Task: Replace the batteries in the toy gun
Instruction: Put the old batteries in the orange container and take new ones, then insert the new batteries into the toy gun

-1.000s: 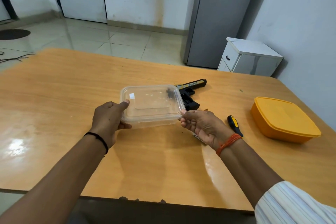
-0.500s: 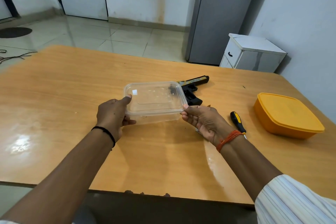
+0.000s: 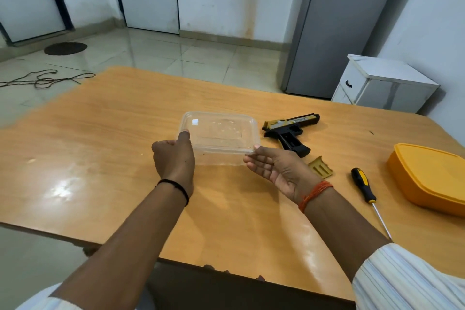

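A person is holding a clear plastic container (image 3: 219, 132) above the wooden table (image 3: 100, 138), with a hand at each near corner. The left hand (image 3: 173, 156) is gripping the container's left edge, its thumb lying over the rim and its fingers curled beneath. The right hand (image 3: 274, 168) is turned palm up, pinching the right near corner between thumb tip and fingers, while the other fingers are lying loosely extended. The container is wearing its clear lid, which is carrying a small white sticker near its far left corner; through the plastic nothing definite is showing inside, only glare and the table's grain, so whether it is holding anything cannot be told. Just to the right of the container, the toy gun (image 3: 290, 131), black with a gold slide, is lying on its side on the table, barrel pointing right and grip pointing toward the person. A small gold cover piece (image 3: 320, 167) is lying near the grip's end, beside the right wrist. Further right, a screwdriver (image 3: 364, 187) with a black and yellow handle is resting with its shaft pointing toward the near edge. At the table's right edge an orange container (image 3: 432, 176) is sitting with its orange lid closed, hiding its contents.
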